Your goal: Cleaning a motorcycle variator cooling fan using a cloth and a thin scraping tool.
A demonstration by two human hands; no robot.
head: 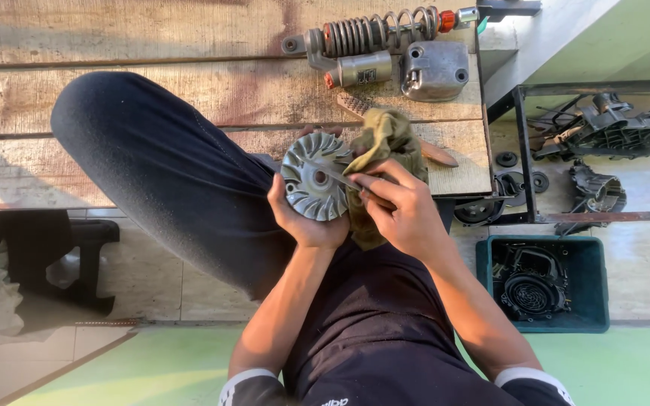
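The left hand is closed around the near edge of a round grey metal finned disc, fingers wrapped behind it and thumb on its rim, so the disc stands tilted with its finned face toward the camera. The right hand is pinched shut on a thin metal tool, whose tip lies across the disc's face near the centre hole. An olive-green rag hangs between the disc and the right hand, bunched above the fingers and trailing down behind the palm.

Both hands work over the person's lap, just at the near edge of a wooden plank bench. The raised left knee in dark trousers fills the space to the left of the disc, touching the left forearm's side. Far from the hands, on the bench, lie a coil-spring shock absorber and a grey metal cover, well apart from the disc, with bare wood between. A wooden-handled brush pokes out from under the rag toward the bench's right edge.

Right of the bench, lower down, a metal frame shelf holds dark engine parts. Near that, on the floor, a green plastic tub holds a black fan cover, just beside the right forearm.
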